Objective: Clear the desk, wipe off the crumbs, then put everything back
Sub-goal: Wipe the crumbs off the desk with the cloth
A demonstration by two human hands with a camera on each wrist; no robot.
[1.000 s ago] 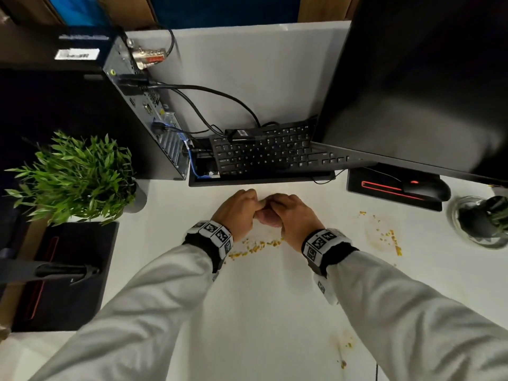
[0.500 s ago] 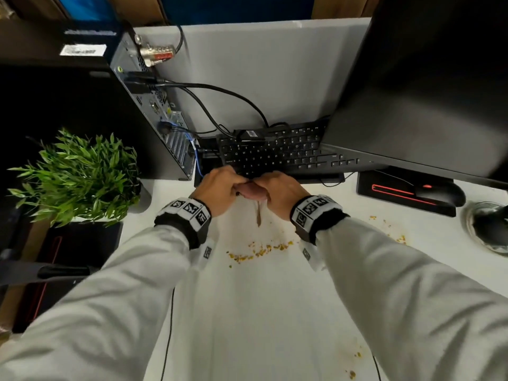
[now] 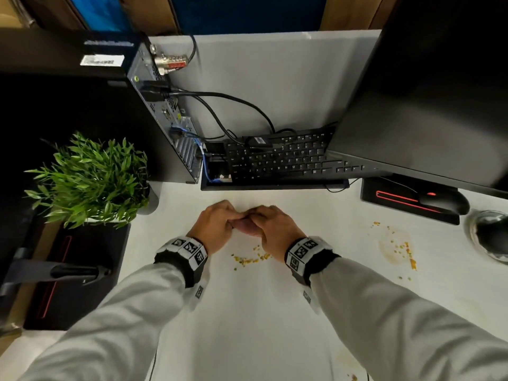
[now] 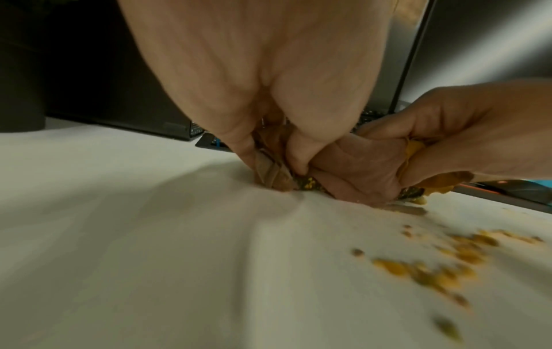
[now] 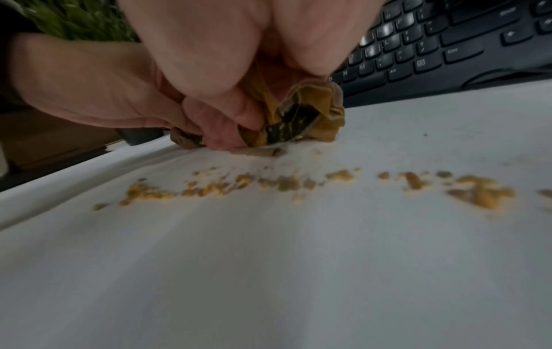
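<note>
My left hand [image 3: 217, 224] and right hand [image 3: 272, 226] meet knuckle to knuckle on the white desk [image 3: 247, 325]. Together they grip a crumpled yellow-brown cloth [image 5: 313, 111] with a dark speckled part and press it onto the surface. The left wrist view shows my left hand [image 4: 278, 160] pinching a tan fold of the cloth [image 4: 271, 174], with my right hand [image 4: 448, 132] bunching the yellow end. A line of yellow crumbs [image 3: 251, 259] lies just on my side of the hands. More crumbs [image 3: 404, 251] and a faint stain lie to the right.
A black keyboard [image 3: 280, 158] sits behind the hands, under a large monitor [image 3: 426, 92]. A mouse [image 3: 442, 200] rests on a black pad at right, beside a glass object [image 3: 492, 235]. A potted plant [image 3: 90, 177], a computer case [image 3: 82, 119] and a black pad [image 3: 77, 270] stand at left.
Half a second ago both hands were up by the keyboard's front edge. They have since slid back toward me with the cloth and stand just beyond the crumb line.
</note>
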